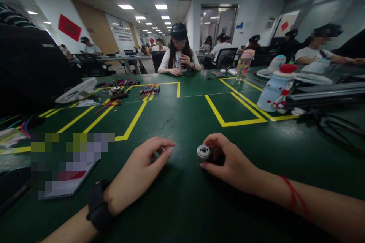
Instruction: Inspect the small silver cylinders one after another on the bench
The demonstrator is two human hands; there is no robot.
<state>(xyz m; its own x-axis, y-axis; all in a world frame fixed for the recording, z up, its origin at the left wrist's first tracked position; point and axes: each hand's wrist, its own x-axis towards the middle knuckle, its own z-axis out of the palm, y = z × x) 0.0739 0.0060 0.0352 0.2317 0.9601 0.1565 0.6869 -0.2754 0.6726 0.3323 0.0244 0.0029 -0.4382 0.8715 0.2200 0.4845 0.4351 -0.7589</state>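
Observation:
A small silver cylindrical motor (203, 152), its round end face with holes turned up, is gripped by my right hand (228, 159). The thumb presses its near side and the fingers reach round its far right side, low over the green table (182, 205). Left of the motor, apart from it, my left hand (146, 163) rests with loosely curved fingers and nothing between them. The thumb tip is close beneath the index fingertip. On the left wrist is a black band (99, 205); a red string (292, 193) circles the right wrist.
Coloured wire bundles (149, 90) and a small metal part (115, 91) lie at the far left. A blue bottle with a red lid (272, 89), metal bars (325, 97) and black cables (339, 129) occupy the right. A person (179, 53) sits opposite.

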